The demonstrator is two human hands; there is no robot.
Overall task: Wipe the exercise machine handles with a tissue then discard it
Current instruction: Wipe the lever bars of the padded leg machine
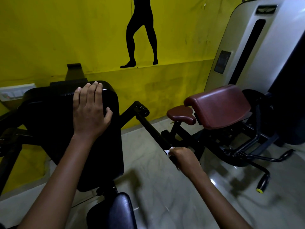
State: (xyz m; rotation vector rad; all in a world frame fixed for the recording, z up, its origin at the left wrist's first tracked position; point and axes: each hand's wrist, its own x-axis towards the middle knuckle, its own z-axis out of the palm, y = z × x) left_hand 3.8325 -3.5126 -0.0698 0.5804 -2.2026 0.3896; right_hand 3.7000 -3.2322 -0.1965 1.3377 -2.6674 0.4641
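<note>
— Yellow wall [49, 38] behind, pale floor [148, 171] below. How far along?

— Mid-wipe, I'd judge. The right hand [184, 158] has its grip clamped round the black handle bar [153, 128], the tissue [168, 151] peeking out just above the knuckles.

— And the left hand [90, 109]?

— Flat on the black pad [66, 129] left of that bar, fingers apart. Bare bar runs free above; the maroon seat [181, 114] sits near its right. Discarding remains.

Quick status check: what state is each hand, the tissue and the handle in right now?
Left hand: open, resting flat on the black pad.
Right hand: gripping the tissue around the handle.
Tissue: crumpled, pressed against the bar.
Handle: being wiped.
</note>
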